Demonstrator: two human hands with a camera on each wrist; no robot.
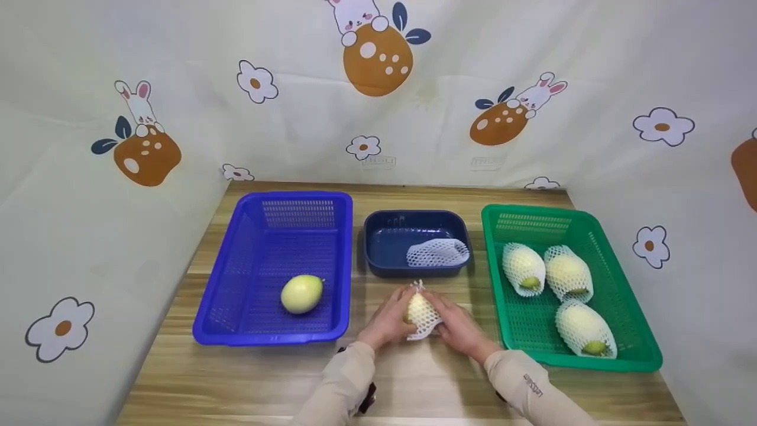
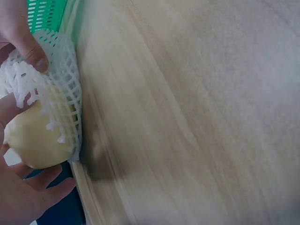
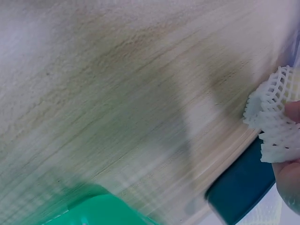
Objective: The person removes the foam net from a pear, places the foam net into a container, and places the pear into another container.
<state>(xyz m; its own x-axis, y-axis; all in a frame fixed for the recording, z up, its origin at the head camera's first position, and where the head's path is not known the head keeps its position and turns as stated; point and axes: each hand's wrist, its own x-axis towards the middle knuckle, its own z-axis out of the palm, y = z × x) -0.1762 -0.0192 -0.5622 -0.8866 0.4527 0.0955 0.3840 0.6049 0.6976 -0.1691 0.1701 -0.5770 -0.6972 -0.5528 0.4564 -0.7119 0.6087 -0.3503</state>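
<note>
In front of the small dark blue bin (image 1: 384,271), my two hands hold one pale yellow pear (image 2: 40,136) partly covered by a white foam net sleeve (image 1: 427,322). My left hand (image 1: 387,319) grips the pear from the left, its fingers around the bare end in the left wrist view. From the other side, my right hand (image 1: 461,328) holds the net, with its thumb (image 2: 35,54) on the mesh. In the right wrist view the net's frayed edge sticks out past the right fingers (image 3: 293,111).
At left, a blue basket (image 1: 204,322) contains one bare pear (image 1: 301,294). An unused foam net (image 1: 437,253) lies in the dark bin. At right, a green basket (image 1: 641,349) holds several netted pears (image 1: 585,328). A patterned curtain (image 1: 414,130) stands behind the wooden table (image 1: 426,396).
</note>
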